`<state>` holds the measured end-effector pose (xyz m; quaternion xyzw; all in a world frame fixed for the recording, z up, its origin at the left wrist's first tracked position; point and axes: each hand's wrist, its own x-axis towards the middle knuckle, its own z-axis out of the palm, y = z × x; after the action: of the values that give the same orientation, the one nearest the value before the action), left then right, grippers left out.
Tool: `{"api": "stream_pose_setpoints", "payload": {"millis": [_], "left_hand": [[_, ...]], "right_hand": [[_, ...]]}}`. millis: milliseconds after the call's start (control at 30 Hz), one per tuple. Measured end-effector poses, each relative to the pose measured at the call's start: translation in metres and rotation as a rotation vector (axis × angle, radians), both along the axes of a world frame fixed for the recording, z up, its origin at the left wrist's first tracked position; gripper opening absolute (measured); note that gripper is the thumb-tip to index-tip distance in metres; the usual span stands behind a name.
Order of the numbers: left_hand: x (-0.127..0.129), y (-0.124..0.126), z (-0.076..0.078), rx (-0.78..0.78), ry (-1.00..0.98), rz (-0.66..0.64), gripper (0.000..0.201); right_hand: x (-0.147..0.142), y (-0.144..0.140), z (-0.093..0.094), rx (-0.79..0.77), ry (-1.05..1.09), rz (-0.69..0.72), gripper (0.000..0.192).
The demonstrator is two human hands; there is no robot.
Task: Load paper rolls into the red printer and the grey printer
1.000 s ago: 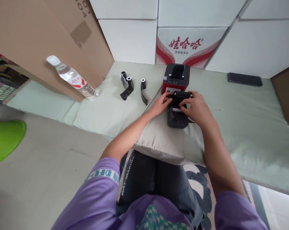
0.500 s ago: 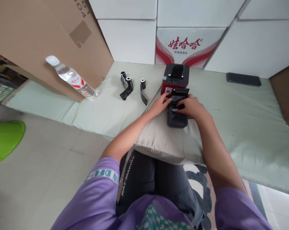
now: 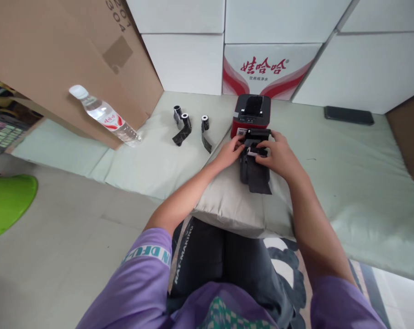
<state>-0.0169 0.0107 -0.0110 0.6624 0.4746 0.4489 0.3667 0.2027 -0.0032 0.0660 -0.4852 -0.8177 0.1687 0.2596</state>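
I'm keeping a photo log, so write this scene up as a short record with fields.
Left hand: touching the left side of a black device, lid raised
Right hand: thumb and fingers at a dark roll over the device
Strip: hangs over the device's near end
Behind device: red-and-black machine
Left: three small rolls, clear bottle
Back right: dark phone-like slab

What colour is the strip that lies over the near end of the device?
The strip is black; the head view shows it best.
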Motion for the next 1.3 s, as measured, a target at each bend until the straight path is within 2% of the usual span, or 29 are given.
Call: {"api": "stream_pose_setpoints", "payload": {"millis": [133,200,267,300,367,467,567,667,800,900,1000,1067,1133,1233,1300], "left_hand": [[0.003,-0.002,0.003,0.006,0.013,0.034,0.034],[0.001,-0.008,0.012,0.068,0.017,0.132,0.034],[-0.003,-0.018,0.026,0.169,-0.009,0.213,0.044],[-0.007,-0.024,0.034,0.216,-0.029,0.207,0.052],[-0.013,-0.034,0.048,0.275,-0.045,0.083,0.066],[-0.019,-0.044,0.058,0.291,0.007,-0.095,0.072],[-0.020,-0.045,0.056,0.217,-0.005,-0.098,0.067],[-0.022,-0.042,0.053,0.182,-0.103,-0.072,0.062],[-0.034,-0.046,0.056,0.296,-0.222,0.043,0.056],[-0.055,-0.058,0.061,0.273,-0.268,0.216,0.053],[-0.088,-0.064,0.072,0.226,-0.205,0.418,0.054],[-0.115,-0.055,0.083,0.215,-0.106,0.527,0.053],[-0.141,-0.034,0.098,0.184,-0.003,0.619,0.049],[-0.169,0.013,0.121,0.136,0.148,0.677,0.025],[-0.177,0.047,0.134,0.072,0.277,0.664,0.023]], "right_hand": [[0.002,-0.003,0.014,0.079,0.084,-0.008,0.030],[0.001,-0.011,0.026,0.139,0.105,-0.009,0.029],[-0.002,-0.019,0.035,0.164,0.108,0.016,0.030],[-0.005,-0.023,0.037,0.159,0.104,0.035,0.030],[-0.011,-0.029,0.037,0.134,0.102,0.075,0.031],[-0.020,-0.032,0.029,0.122,0.134,0.124,0.030],[-0.027,-0.032,0.018,0.116,0.205,0.137,0.030],[-0.032,-0.032,0.009,0.088,0.311,0.093,0.041],[-0.040,-0.036,-0.003,0.071,0.413,0.059,0.048],[-0.044,-0.039,-0.008,0.086,0.399,0.048,0.042],[-0.047,-0.041,-0.011,0.109,0.391,0.074,0.037],[-0.048,-0.042,-0.011,0.115,0.384,0.086,0.036],[-0.048,-0.043,-0.010,0.102,0.371,0.082,0.035],[-0.049,-0.043,-0.009,0.090,0.359,0.072,0.035],[-0.048,-0.043,-0.009,0.095,0.357,0.073,0.035]]}}
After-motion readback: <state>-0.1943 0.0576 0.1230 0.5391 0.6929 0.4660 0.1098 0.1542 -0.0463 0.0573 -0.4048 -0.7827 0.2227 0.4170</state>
